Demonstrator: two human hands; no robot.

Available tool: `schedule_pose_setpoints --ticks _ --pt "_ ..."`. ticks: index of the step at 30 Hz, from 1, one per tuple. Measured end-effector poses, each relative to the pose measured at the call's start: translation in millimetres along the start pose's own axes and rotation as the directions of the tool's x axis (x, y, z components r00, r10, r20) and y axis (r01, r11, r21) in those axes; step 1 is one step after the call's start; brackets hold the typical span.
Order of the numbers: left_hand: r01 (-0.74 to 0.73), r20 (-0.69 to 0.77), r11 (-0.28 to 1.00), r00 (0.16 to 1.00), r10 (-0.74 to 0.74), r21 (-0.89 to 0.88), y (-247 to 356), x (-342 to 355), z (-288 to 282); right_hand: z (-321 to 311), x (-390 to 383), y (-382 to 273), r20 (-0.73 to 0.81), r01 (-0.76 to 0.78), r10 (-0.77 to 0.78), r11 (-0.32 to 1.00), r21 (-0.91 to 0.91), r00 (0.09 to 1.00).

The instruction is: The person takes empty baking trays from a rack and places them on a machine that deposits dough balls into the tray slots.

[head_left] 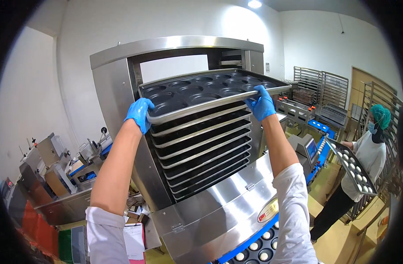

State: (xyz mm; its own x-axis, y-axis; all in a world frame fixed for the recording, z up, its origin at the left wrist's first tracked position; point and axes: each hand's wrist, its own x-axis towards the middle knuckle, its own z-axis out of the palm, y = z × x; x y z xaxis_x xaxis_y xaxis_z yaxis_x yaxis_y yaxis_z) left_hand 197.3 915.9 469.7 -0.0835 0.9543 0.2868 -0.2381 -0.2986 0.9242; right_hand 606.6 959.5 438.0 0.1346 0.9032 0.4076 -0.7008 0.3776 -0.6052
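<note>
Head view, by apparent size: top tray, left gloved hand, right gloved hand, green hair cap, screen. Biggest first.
1. Top tray
2. Left gloved hand, right gloved hand: too alike to rank
3. Green hair cap
4. Screen

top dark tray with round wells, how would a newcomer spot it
Find the shiny steel frame at centre. Inside stands a stack of dark, silver-rimmed rectangular trays. Uppermost is the dark tray with round wells, the only one gripped by a blue-gloved left hand and blue-gloved right hand.

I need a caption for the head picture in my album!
Blue-gloved left hand and right hand hold a round-welled tray above a tray stack in a steel machine.
</note>
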Motion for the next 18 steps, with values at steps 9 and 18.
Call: schedule_pose_setpoints --ticks 9,18 --pt "-0.214 0.761 -0.738 0.303 0.573 0.640 -3 -36 109 34 97 18 0.217 -0.051 0.029 0.994 0.095 0.976" --pt "-0.051 0.490 -0.688 0.740 0.461 0.724 -40 152 31 -40 -132 -17 0.389 0.360 -0.062 0.533 -0.766 0.919"
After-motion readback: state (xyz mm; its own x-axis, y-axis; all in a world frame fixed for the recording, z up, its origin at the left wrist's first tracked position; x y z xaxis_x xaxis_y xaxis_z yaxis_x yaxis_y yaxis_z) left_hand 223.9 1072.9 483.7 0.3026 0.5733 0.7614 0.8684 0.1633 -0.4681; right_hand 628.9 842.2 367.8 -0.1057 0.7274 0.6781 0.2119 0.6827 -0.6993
